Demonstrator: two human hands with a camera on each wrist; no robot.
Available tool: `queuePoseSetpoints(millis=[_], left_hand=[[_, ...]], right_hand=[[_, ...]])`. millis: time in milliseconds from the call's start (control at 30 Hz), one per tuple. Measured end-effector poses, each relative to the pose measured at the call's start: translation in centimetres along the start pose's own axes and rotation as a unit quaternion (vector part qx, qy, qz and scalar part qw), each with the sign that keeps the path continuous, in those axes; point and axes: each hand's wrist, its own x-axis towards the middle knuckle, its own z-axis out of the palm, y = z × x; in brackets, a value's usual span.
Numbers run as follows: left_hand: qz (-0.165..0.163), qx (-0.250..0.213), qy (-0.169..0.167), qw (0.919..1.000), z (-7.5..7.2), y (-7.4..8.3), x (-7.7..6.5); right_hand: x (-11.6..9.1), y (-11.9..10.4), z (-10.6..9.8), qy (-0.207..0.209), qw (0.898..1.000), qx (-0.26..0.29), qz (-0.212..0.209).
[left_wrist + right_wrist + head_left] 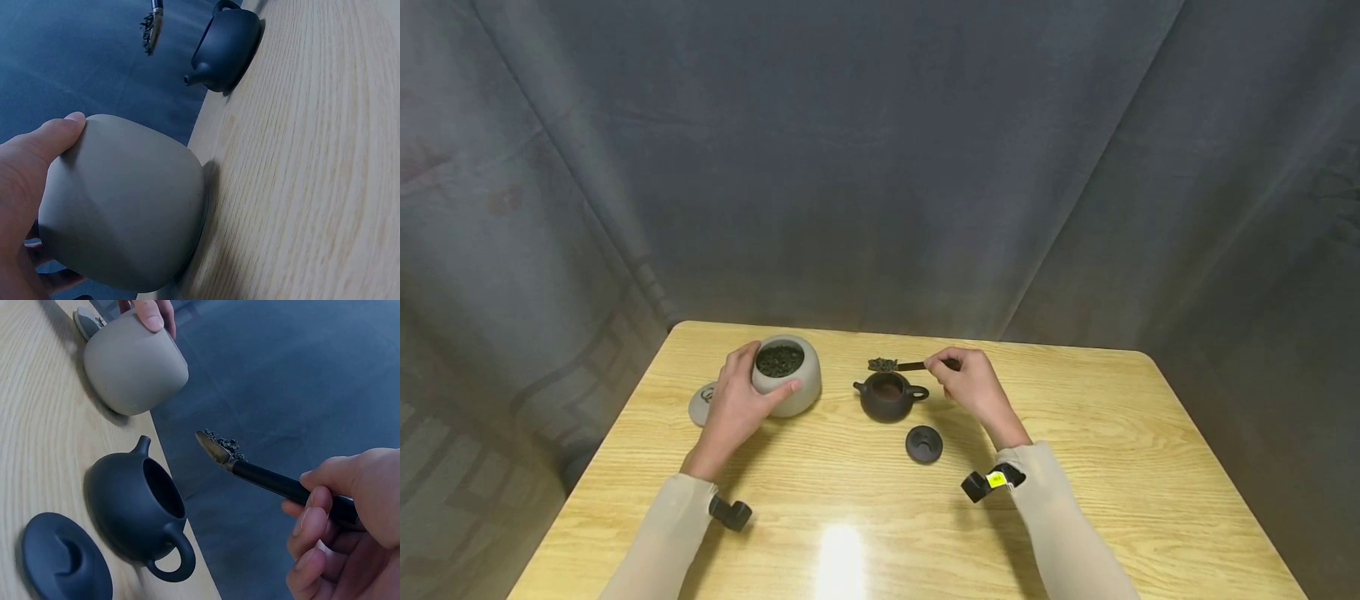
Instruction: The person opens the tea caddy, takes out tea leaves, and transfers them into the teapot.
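My left hand (739, 402) grips a grey tea jar (807, 390) by its side, thumb near the rim. Dark loose tea leaves (779, 360) show through the jar's open top. Between thumb and fingers, my right hand (974, 385) pinches the black handle of a tea scoop (269, 478). A heap of tea leaves (225, 445) rides on the scoop's tip. The scoop is held above and just behind a dark teapot (886, 408), not touching it. The teapot stands uncovered, its spout towards the jar and its handle towards my right hand.
The teapot's round lid (923, 444) lies on the wooden table (820, 483), in front of the pot. Partly behind my left hand lies a grey jar lid (698, 408) with a ring-like mark. A grey curtain (865, 183) hangs behind the table.
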Motion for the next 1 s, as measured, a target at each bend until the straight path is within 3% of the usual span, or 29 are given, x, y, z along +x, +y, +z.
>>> queuePoseSetpoints(millis=[700, 1000], left_hand=[[-0.002, -0.003, -0.001, 1.0000, 0.0, -0.1, -0.1], [-0.002, -0.002, 0.001, 1.0000, 0.1, -0.1, 0.0]], right_hand=[[-0.8, 2.4, 0.1, 0.000, 1.000, -0.020, 0.015], [-0.6, 2.2, 1.0, 0.024, 0.995, -0.086, -0.032]])
